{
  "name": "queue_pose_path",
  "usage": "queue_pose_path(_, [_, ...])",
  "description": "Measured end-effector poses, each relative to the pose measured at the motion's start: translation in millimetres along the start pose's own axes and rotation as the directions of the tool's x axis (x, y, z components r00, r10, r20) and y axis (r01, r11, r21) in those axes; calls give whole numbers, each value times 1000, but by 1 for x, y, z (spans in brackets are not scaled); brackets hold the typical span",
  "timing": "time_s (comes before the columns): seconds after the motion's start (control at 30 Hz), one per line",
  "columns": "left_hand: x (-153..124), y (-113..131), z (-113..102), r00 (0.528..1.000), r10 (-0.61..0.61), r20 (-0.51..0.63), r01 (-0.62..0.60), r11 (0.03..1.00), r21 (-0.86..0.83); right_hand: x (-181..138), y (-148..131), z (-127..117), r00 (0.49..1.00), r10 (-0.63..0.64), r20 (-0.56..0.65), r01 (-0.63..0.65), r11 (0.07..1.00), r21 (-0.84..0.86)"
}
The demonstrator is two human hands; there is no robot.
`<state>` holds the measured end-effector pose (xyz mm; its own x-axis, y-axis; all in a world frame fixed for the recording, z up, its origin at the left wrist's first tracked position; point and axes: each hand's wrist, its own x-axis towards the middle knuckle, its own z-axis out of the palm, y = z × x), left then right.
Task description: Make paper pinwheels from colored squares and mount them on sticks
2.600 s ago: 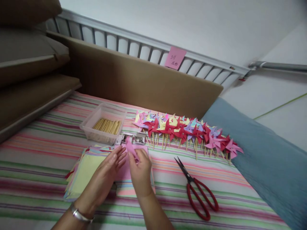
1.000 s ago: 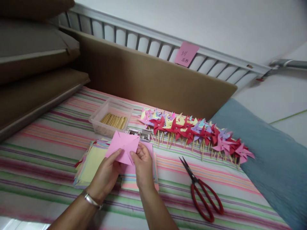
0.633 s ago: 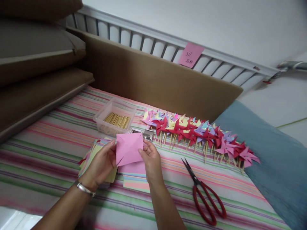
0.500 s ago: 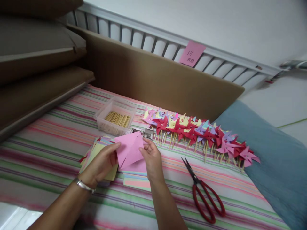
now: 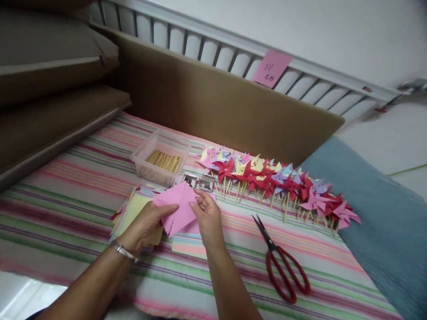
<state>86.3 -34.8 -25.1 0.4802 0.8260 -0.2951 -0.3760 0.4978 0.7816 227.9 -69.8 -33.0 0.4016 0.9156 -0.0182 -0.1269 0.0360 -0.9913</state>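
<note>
A pink paper square [image 5: 180, 205], slit from its corners, is held up between both hands. My left hand [image 5: 151, 222] grips its left side, thumb lying across the front. At its right edge my right hand [image 5: 209, 218] pinches the paper between thumb and fingers. Below and left lies a stack of coloured paper [image 5: 128, 218], topped by a yellow sheet. Under the held square sits another pile of paper sheets [image 5: 190, 244], partly hidden by it. Just beyond are two small open boxes of metal pins [image 5: 206, 182].
A clear plastic box [image 5: 160, 155] holds short wooden sticks. Finished paper pinwheels [image 5: 267, 178] lie in a row at the back right. Red-handled scissors [image 5: 278, 262] rest on the striped cloth [image 5: 240, 271]. A cardboard panel [image 5: 213, 93] stands behind; wrapped bundles [image 5: 60, 106] are stacked left.
The left thumb has slid further right over the pink paper, and the paper has turned a little and shifted slightly left. The pin boxes show more fully. The camera view has shifted slightly.
</note>
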Motion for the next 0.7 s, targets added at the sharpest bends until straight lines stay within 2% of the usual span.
queue_pose_path(0.07, [2, -1, -1, 999, 4, -43, -5, 999, -33, -1, 1, -1, 998, -57, -35, 54, 994, -91])
queue_pose_path(0.13, [4, 1, -1, 995, 17, -103, -23, 998, -58, -3, 0, -3, 977, -203, -62, 180, 947, -264])
queue_pose_path(0.17, [5, 2, -2, 991, 34, -132, -43, 997, -70, -5, -1, -3, 953, -300, -50, 262, 893, -365])
queue_pose_path(0.27, [7, 5, -6, 975, 99, -197, -122, 987, -108, -14, -3, 1, 843, -528, 98, 485, 669, -563])
queue_pose_path(0.33, [9, 7, -9, 962, 132, -238, -168, 976, -136, -19, -2, 5, 796, -578, 177, 557, 586, -589])
queue_pose_path(0.37, [9, 7, -10, 957, 137, -257, -180, 972, -150, -20, -1, 7, 791, -580, 194, 567, 575, -590])
queue_pose_path(0.43, [9, 9, -13, 952, 124, -280, -177, 969, -172, -18, 3, 7, 816, -551, 176, 537, 610, -582])
queue_pose_path(0.53, [7, 14, -14, 955, 79, -287, -132, 977, -170, -10, 9, 0, 892, -448, 65, 417, 757, -503])
queue_pose_path(0.63, [5, 18, -14, 964, 36, -264, -73, 989, -132, -2, 9, -7, 961, -277, -14, 259, 915, -310])
queue_pose_path(0.7, [4, 19, -15, 977, 4, -213, -24, 995, -92, -1, 7, -8, 988, -150, -30, 144, 977, -157])
